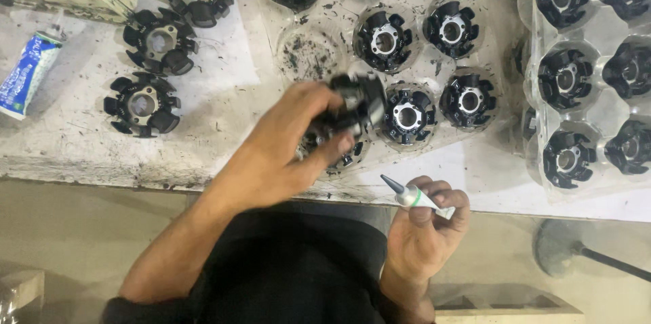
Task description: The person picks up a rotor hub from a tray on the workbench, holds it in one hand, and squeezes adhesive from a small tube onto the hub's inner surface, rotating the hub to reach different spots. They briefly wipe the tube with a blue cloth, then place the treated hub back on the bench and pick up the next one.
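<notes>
Head view: I'm working over a grimy white bench (pixel 81 141), grey floor below. My left hand (pixel 285 147) is clamping its fingers on a blurred black stator (pixel 356 103) above the clear tray (pixel 475 154) of stators. My right hand (pixel 427 222) is gripping a small glue tube (pixel 410 195) at the bench edge. Three loose stators (pixel 159 42) are lying left beside a blue tube (pixel 27 73).

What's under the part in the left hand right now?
Below the black toothed part held by the left hand sits another black part in a clear tray pocket. The hand covers most of it, so only its edge shows.
</notes>
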`<state>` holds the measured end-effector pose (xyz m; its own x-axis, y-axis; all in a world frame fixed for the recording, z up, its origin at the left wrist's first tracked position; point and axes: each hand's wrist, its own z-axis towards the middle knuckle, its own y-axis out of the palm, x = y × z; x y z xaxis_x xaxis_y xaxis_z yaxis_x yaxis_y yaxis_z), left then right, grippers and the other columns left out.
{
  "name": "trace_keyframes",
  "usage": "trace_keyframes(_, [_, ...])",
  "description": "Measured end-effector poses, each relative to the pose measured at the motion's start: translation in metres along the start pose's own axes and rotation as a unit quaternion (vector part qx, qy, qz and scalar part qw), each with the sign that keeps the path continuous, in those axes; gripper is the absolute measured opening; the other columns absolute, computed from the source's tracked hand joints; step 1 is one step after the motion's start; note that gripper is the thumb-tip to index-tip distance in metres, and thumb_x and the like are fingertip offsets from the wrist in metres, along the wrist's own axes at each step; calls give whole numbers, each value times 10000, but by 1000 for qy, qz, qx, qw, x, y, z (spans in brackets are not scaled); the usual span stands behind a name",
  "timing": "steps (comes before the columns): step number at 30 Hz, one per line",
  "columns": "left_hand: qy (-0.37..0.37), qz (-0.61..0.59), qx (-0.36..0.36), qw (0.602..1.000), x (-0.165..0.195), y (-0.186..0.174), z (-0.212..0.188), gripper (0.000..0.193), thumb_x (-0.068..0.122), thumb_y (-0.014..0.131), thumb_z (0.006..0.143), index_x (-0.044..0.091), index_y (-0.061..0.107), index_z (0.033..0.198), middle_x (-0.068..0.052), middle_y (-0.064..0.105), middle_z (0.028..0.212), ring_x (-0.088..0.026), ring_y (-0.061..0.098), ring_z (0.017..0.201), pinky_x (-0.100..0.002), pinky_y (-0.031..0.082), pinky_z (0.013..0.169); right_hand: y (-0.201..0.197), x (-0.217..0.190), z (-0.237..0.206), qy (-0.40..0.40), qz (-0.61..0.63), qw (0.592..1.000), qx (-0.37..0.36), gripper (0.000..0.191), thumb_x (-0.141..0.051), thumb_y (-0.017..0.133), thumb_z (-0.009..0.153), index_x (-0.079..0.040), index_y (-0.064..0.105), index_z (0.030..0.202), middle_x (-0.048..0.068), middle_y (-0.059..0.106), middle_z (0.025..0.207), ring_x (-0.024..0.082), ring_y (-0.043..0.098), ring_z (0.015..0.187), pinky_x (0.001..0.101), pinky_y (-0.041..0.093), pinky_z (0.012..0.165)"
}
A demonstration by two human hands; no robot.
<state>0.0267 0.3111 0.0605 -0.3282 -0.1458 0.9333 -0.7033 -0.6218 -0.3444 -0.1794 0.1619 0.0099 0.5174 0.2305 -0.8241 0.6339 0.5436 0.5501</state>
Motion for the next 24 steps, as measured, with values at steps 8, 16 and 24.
trace_keyframes(8, [109, -492, 103, 858, 16, 16, -26, 933, 164, 854, 777, 135, 273, 1508, -187, 526, 1384, -354, 534, 1398, -476, 452, 1248, 4, -2, -16, -88, -83, 992, -32, 250, 61, 725, 941, -82, 520, 954, 70, 539, 898, 203, 528, 848, 348, 508, 815])
trace_keyframes(16, [61, -616, 94, 780, -2, 23, -34, 789, 375, 760, 853, 2, 412, 1455, -222, 493, 1417, -331, 532, 1314, -429, 449, 1114, 31, -7, -25, -151, -253, 951, -91, 318, 112, 760, 759, -76, 541, 892, 81, 605, 864, 241, 640, 851, 347, 554, 798])
trace_keyframes(24, [104, -394, 122, 905, 12, 28, -55, 453, 378, 546, 1111, -44, 584, 1270, -241, 599, 1329, -231, 602, 1175, -339, 469, 1075, 44, -18, -23, -214, -369, 888, -174, 252, 105, 752, 734, -57, 590, 841, 81, 669, 830, 269, 716, 824, 339, 615, 710])
